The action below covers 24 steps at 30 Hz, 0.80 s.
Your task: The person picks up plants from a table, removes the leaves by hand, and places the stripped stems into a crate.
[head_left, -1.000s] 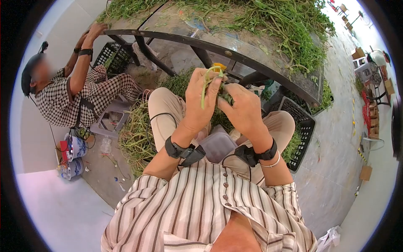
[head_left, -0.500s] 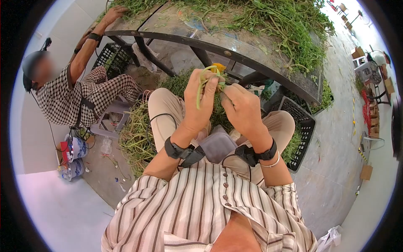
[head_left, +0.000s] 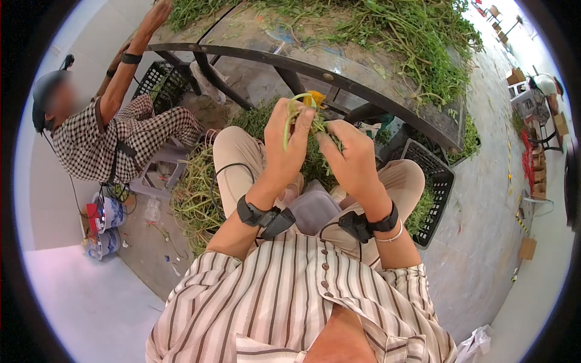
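Observation:
In front of my knees, my left hand [head_left: 287,140] is closed around a small bunch of leafy green stems [head_left: 290,121]. One pale stem curls over the outside of its fingers. Beside it, my right hand [head_left: 350,156] pinches leaves of the same bunch, with some green showing between thumb and fingers. The exact grip of the right fingertips is partly hidden. Just beyond the bunch shows a yellow thing [head_left: 315,98] that I cannot make out. Below my hands, more cut greens [head_left: 315,158] lie between my legs.
A metal-edged table [head_left: 260,55] heaped with greens [head_left: 411,42] stands ahead. Black crates [head_left: 448,184] are at right; a stem pile [head_left: 196,196] lies left of my leg. Another person [head_left: 91,130] sits at left, one arm raised to the table. Buckets [head_left: 112,213] stand nearby.
My right hand has shifted slightly, and more of the leaves show between my hands. The other person's hand has lifted and moved left off the greens on the table.

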Tool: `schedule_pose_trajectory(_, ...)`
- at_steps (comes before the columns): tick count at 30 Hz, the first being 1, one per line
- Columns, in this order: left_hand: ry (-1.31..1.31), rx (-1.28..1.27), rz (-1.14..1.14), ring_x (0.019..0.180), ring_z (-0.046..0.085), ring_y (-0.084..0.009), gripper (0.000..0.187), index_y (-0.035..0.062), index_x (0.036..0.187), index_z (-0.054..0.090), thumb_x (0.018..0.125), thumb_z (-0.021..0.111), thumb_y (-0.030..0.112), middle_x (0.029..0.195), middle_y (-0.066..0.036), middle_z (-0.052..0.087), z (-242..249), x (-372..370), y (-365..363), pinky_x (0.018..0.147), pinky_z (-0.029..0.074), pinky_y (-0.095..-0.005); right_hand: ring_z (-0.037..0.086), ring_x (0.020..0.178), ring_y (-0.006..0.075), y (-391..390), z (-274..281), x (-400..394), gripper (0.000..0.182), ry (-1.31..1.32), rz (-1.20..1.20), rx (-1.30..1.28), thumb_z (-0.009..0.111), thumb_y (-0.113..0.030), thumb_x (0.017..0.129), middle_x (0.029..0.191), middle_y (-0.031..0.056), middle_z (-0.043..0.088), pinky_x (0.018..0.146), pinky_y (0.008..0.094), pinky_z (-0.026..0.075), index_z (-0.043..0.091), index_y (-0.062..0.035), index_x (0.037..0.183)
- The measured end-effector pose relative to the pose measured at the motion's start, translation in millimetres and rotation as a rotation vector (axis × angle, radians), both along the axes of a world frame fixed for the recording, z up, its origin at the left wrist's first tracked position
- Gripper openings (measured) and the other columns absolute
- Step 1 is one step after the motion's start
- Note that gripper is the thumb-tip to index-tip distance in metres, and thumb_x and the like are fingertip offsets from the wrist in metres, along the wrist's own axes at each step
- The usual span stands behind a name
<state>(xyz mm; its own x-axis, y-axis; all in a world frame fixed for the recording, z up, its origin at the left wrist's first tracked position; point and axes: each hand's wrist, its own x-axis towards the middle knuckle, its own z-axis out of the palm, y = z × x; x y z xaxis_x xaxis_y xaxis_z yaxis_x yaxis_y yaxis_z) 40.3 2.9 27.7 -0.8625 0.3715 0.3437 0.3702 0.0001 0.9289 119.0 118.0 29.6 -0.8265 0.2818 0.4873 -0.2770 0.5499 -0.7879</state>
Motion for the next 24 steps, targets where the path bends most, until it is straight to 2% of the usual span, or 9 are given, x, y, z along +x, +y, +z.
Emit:
schedule_pose_trajectory(2, 0.218, -0.03, 0.02, 0.07, 0.048, -0.0119, 0.022, 0.001, 0.093, 0.056, 0.093, 0.057, 0.022, 0.081, -0.003, 0.053, -2, -1, -1, 0.063, 0.04, -0.0259, 0.057, 0.073, 0.0386, 0, 4, 1, 0.021, -0.012, 0.013, 0.008, 0.065, -0.011, 0.077, 0.083, 0.0186, 0.059, 0.063, 0.0385, 0.047, 0.057, 0.001, 0.093)
schedule_pose_trajectory(3, 0.218, -0.032, 0.021, 0.07, 0.048, -0.0119, 0.022, 0.001, 0.093, 0.056, 0.093, 0.057, 0.022, 0.081, -0.003, 0.053, 2, 0, -1, 0.063, 0.04, -0.0259, 0.057, 0.073, 0.0386, -1, 3, 1, 0.021, -0.012, 0.014, 0.007, 0.065, -0.011, 0.077, 0.083, 0.0186, 0.059, 0.063, 0.0385, 0.047, 0.057, 0.001, 0.093)
schedule_pose_trajectory(5, 0.312, -0.069, 0.054, 0.066, 0.052, -0.0211, 0.017, -0.0012, 0.088, 0.061, 0.089, 0.06, 0.015, 0.076, -0.01, 0.052, 12, 4, 1, 0.061, 0.042, -0.0291, 0.057, 0.075, 0.0383, -1, 1, 1, 0.024, -0.033, 0.011, 0.014, 0.066, -0.015, 0.077, 0.084, 0.0191, 0.059, 0.064, 0.0378, 0.047, 0.058, 0.0011, 0.093)
schedule_pose_trajectory(12, 0.3, -0.073, 0.032, 0.067, 0.052, -0.02, 0.014, -0.001, 0.086, 0.064, 0.087, 0.062, 0.013, 0.077, -0.01, 0.054, 10, 4, 0, 0.06, 0.042, -0.029, 0.058, 0.076, 0.0375, -1, 1, 3, 0.024, -0.028, 0.026, -0.05, 0.066, -0.013, 0.076, 0.085, 0.0197, 0.06, 0.065, 0.037, 0.048, 0.06, 0.0014, 0.094)
schedule_pose_trajectory(14, 0.38, -0.07, 0.037, 0.067, 0.052, -0.0196, 0.014, -0.0011, 0.085, 0.065, 0.086, 0.064, 0.013, 0.077, -0.01, 0.056, 9, 4, 0, 0.059, 0.042, -0.0288, 0.058, 0.075, 0.0369, -1, -2, 4, 0.021, -0.052, 0.007, -0.052, 0.064, -0.009, 0.076, 0.084, 0.0198, 0.06, 0.066, 0.0364, 0.047, 0.06, 0.0014, 0.094)
schedule_pose_trajectory(17, 0.342, -0.047, 0.039, 0.067, 0.053, -0.0196, 0.014, -0.0011, 0.085, 0.065, 0.084, 0.066, 0.013, 0.078, -0.01, 0.056, 7, 8, 1, 0.059, 0.042, -0.0286, 0.057, 0.073, 0.0371, -2, -2, 4, 0.018, -0.032, -0.008, -0.115, 0.062, -0.005, 0.076, 0.082, 0.0197, 0.059, 0.065, 0.0361, 0.047, 0.059, 0.0013, 0.093)
schedule_pose_trajectory(24, 0.339, -0.045, 0.024, 0.066, 0.053, -0.0203, 0.014, -0.0014, 0.085, 0.065, 0.084, 0.065, 0.012, 0.078, -0.011, 0.055, 6, 4, 3, 0.058, 0.042, -0.0286, 0.054, 0.069, 0.038, -1, -5, 1, 0.009, 0.006, -0.042, -0.035, 0.059, -0.003, 0.076, 0.077, 0.0191, 0.056, 0.06, 0.0372, 0.046, 0.056, 0.0008, 0.084)
